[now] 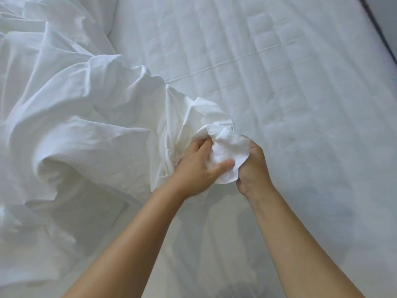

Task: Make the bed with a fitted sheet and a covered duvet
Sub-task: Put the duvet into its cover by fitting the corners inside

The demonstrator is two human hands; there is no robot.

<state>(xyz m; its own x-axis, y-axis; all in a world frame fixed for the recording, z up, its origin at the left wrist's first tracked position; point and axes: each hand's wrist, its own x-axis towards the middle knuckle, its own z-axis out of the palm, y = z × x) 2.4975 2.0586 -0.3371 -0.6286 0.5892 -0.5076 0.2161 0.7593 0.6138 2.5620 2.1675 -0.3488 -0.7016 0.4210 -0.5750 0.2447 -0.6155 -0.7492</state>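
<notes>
- A white sheet (86, 117) is being shown crumpled in deep folds over the left half of the view, lying on the mattress (279, 82).
- Whether it is the fitted sheet or the duvet cover cannot be told from this view.
- One bunched corner (227, 147) of the sheet is being held up just right of the pile, near the middle of the frame, between both hands.
- The left hand (199, 166) is being closed round the corner from the left. Its fingers are curled into the fabric on the far side and its thumb (223, 165) is being pressed flat across the near face of the bunch.
- The right hand (253, 166) is being closed round the same bunch from the right. Its fingers are wrapped under the cloth and mostly hidden, so only the back of the hand and the wrist are being seen.
- The two hands are being kept just beside each other, with only the wad of fabric between them.
- A taut ridge of cloth is being drawn from the bunch back up and left into the pile.
- The right half of the mattress is being left uncovered by the pile, with lengthwise quilted channels showing and one straight crease (236, 59) running across them.
- A dark strip (378, 24) is being seen along the top right edge of the bed.
</notes>
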